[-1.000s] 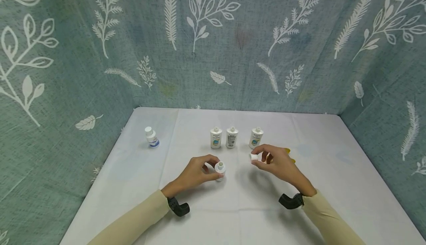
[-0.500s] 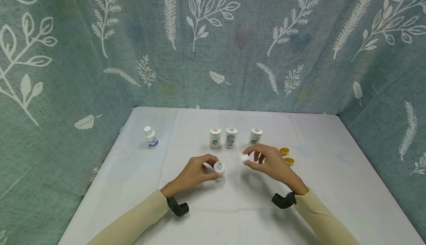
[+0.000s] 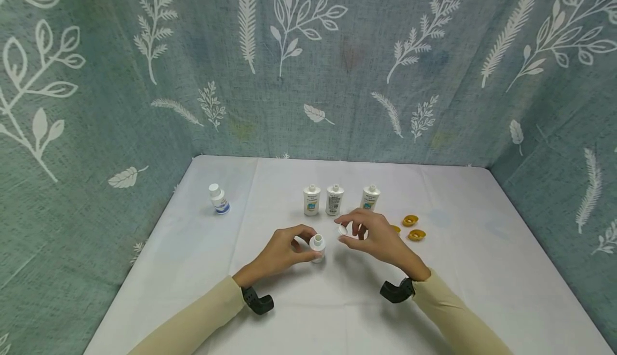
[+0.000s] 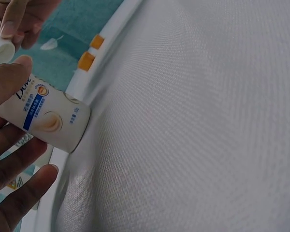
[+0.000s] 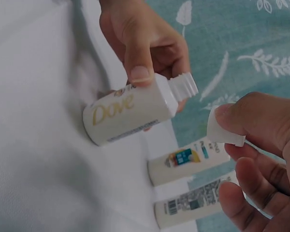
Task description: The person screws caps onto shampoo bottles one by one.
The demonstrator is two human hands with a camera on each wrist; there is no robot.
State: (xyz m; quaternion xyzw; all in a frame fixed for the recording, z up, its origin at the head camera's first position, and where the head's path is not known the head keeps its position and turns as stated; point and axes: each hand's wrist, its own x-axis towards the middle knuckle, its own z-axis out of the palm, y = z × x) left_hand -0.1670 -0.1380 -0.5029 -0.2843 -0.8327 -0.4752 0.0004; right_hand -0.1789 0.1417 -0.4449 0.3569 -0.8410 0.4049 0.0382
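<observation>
My left hand grips a small white Dove bottle round its upper body, thumb on the near side. The bottle stands on the white table with its threaded neck bare. A white screw cap is pinched between thumb and forefinger of my right hand. It hangs in the air to the right of the bottle, a short gap from the neck. In the left wrist view the hollow side of the cap shows. The other fingers of the right hand are loosely bent.
Behind the hands stand three white bottles with nozzle tops: one at left, one beside it, one partly behind the right hand. A white-capped bottle is far left. Yellow ring-shaped pieces lie right. Patterned cloth surrounds the table.
My right hand has moved left with the cap, closer to the bottle, and the cap has tilted. Yellow pieces behind that hand have come into view. The left hand and bottle stay put.
</observation>
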